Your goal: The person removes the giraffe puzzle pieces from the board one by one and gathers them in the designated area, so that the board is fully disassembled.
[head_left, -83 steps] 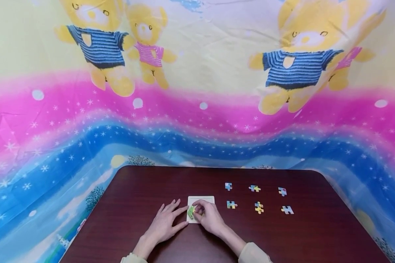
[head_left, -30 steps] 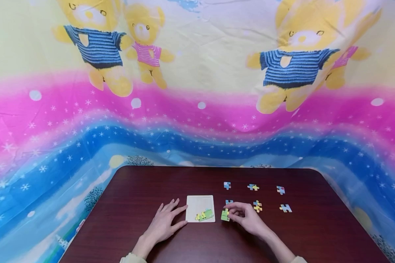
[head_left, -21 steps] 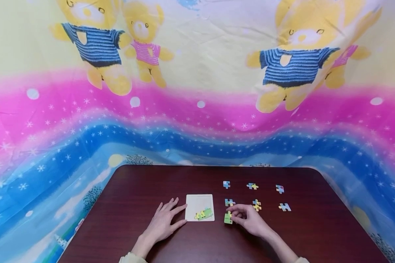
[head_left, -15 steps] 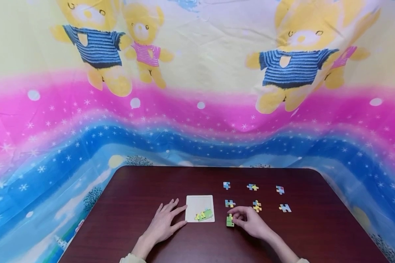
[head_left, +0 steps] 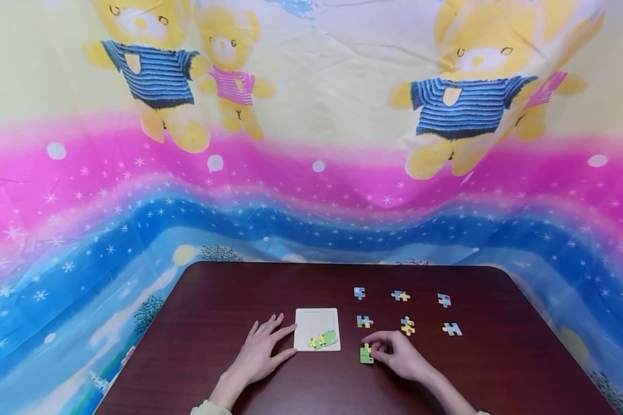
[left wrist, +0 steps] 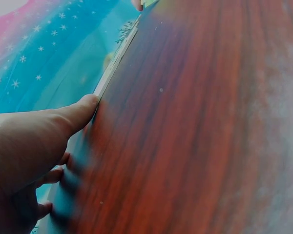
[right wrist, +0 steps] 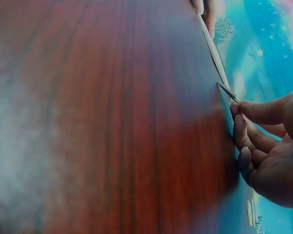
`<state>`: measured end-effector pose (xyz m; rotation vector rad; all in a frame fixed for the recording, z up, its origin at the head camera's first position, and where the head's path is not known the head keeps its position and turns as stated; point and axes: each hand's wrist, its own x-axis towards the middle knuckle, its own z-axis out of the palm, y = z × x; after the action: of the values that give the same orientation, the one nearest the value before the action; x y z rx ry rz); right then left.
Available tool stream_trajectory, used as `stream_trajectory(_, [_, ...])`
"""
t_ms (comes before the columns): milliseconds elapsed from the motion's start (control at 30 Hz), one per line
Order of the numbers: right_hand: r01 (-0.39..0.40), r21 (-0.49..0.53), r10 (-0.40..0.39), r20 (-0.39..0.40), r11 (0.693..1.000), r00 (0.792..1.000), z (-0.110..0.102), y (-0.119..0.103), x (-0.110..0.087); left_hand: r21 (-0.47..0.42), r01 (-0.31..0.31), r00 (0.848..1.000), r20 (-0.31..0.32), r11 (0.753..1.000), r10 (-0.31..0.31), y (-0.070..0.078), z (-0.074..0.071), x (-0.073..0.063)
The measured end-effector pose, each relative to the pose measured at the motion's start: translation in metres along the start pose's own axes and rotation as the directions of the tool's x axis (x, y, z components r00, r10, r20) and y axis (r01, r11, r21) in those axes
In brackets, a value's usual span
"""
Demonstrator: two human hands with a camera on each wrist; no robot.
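A shallow pale square puzzle tray [head_left: 311, 321] lies on the dark wooden table. My left hand [head_left: 256, 351] rests flat on the table to its left, fingers spread, with thumb and index finger touching the tray's left edge. In the left wrist view the thumb [left wrist: 80, 112] presses against the tray's side. Joined green-and-yellow puzzle pieces [head_left: 324, 339] lie slanted in the tray's lower right. Right of the tray, my right hand [head_left: 402, 356] pinches a green-and-yellow puzzle piece [head_left: 366, 354] between thumb and fingers. This piece [right wrist: 227, 92] appears tilted, close to the tabletop, in the right wrist view.
Several loose puzzle pieces lie apart in two rows at the right, among them a blue-and-yellow piece [head_left: 364, 321] just beyond the right hand and a yellow one [head_left: 408, 326]. A printed bear curtain [head_left: 311, 230] hangs behind the table [head_left: 228, 311].
My right hand has left the tray for the table at its right, and lately shifts its piece slightly nearer and rightward. Joined pieces now show in the tray's lower right. The left hand stays.
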<state>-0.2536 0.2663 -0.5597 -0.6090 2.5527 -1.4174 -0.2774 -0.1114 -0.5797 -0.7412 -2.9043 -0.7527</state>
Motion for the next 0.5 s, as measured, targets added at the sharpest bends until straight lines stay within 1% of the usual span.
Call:
stream_trajectory(200, [0.019, 0.014, -0.019, -0.001, 1.0, 1.0, 0.0012, 0.0033, -0.0025, 0.001, 0.002, 1.0, -0.003, 1.0, -0.002, 0.0001, 0.0006, 0.0])
stream_trajectory(300, [0.031, 0.006, -0.031, -0.004, 0.999, 1.0, 0.0005, 0.0038, -0.0028, 0.001, 0.001, 1.0, -0.006, 1.0, -0.001, 0.001, 0.0003, -0.0006])
stream_trajectory(367, [0.017, -0.005, -0.017, -0.02, 1.0, 1.0, -0.0013, 0.0023, -0.0026, 0.0, 0.0, 1.0, -0.008, 1.0, 0.0, 0.0018, -0.0002, -0.0011])
stream_trajectory(500, [-0.029, -0.026, 0.026, -0.085, 0.999, 0.996, -0.0066, -0.0039, 0.0012, -0.006, 0.002, 1.0, -0.01, 1.0, -0.002, 0.003, -0.0019, -0.0019])
